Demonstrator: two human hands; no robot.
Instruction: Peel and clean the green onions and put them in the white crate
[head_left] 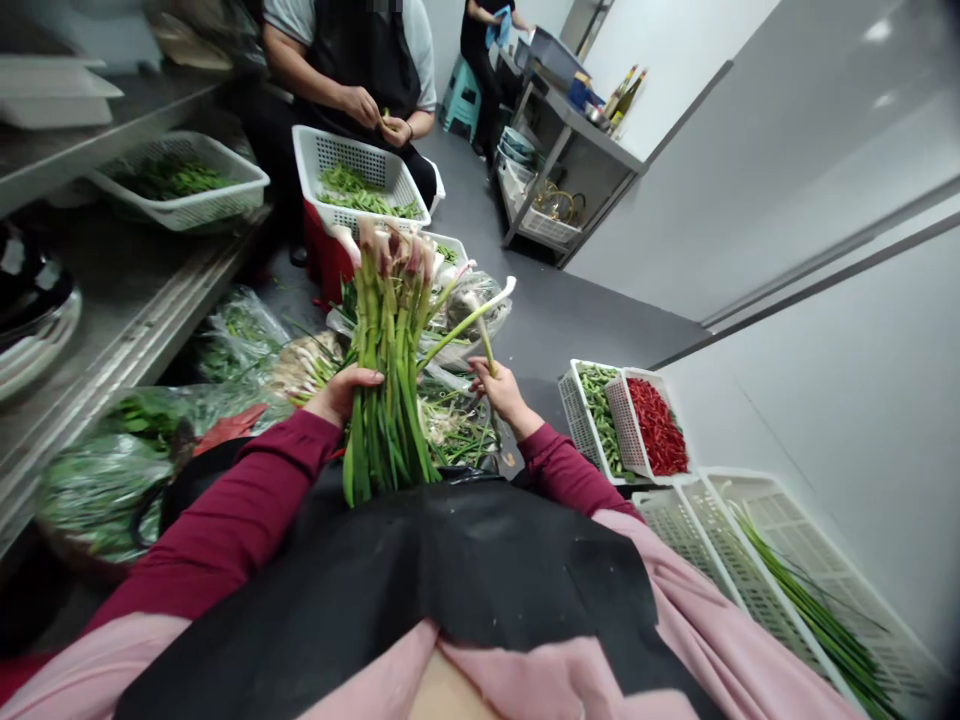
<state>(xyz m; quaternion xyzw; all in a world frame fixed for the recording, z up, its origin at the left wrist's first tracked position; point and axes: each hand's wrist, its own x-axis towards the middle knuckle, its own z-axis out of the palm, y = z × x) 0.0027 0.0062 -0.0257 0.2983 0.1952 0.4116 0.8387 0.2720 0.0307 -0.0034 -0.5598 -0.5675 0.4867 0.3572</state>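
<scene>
Green stalks (386, 325) are clasped in my left hand (343, 392), before my black apron (525, 570); my right hand (501, 388) pinches one single stalk (488, 348) (sorting, I think). Next move calls for steady left grip.

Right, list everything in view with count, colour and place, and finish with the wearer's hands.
stalk bunch: one, green with pinkish-white ends, in the left hand
single stalk: one, pale green, in the right hand
chillies: many, red, basket at right
pods: many, green, basket beside the chillies
long stalks: several, green, basket at lower right
baskets: several, white, both sides and ahead
bagged greens: several bags, clear, left and centre floor
shelving: one, grey, left
co-workers: two, partly black-clad, ahead
stool: one, turquoise, back
table: one, steel-grey, back
bottles: two, yellow-green, on the table
Smaller blurred items omitted.
left hand: one, bare, centre-left
right hand: one, bare, centre-right
</scene>
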